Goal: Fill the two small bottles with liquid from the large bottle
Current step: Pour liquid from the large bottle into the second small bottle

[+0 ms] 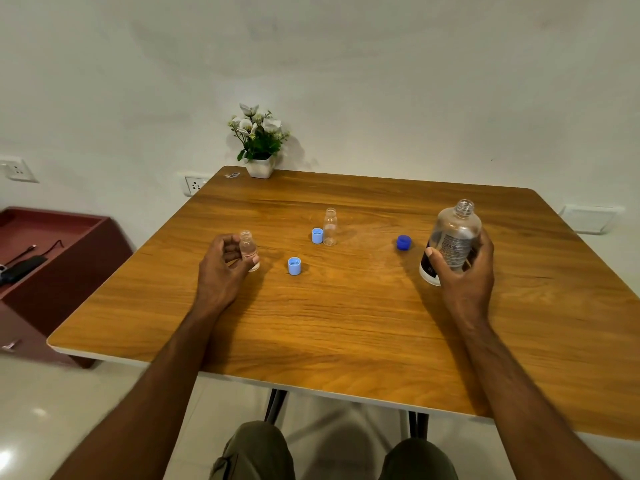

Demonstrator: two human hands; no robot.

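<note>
My right hand point(465, 268) grips the large clear bottle point(453, 233), which is uncapped, labelled and tilted slightly, at the right of the wooden table point(346, 323). Its dark blue cap point(403, 242) lies just left of it. My left hand point(223, 265) wraps around a small clear bottle point(248, 247) with no cap, standing on the table at the left. A light blue cap point(294, 265) lies to its right. The second small bottle point(330, 226) stands uncapped near the table's middle, with another light blue cap point(317, 235) touching its left side.
A white pot of artificial flowers point(259, 143) stands at the table's far edge against the wall. A dark red cabinet point(52, 258) with cables sits to the left, below the table level. My knees are under the near edge.
</note>
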